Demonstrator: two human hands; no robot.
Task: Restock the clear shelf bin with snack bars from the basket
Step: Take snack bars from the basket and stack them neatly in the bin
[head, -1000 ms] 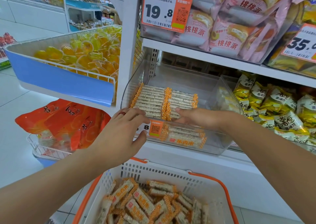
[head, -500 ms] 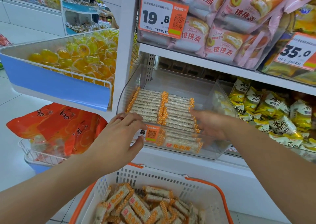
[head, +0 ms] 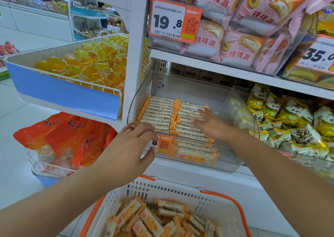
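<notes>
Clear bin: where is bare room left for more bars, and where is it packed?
Bare floor shows in the clear bin behind the two rows of snack bars, toward the back wall, and right of the right hand. The front is crowded; the left hand rests at the front lip.

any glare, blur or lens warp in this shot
Head view: bright, even store light with barely any shadows; soft reflections on the clear bin front and side walls; wide-angle warp bends the shelf edge and stretches both forearms at the frame bottom; right hand fingertips slightly motion-blurred over the bars; left hand and basket sharp; far aisle soft.
</notes>
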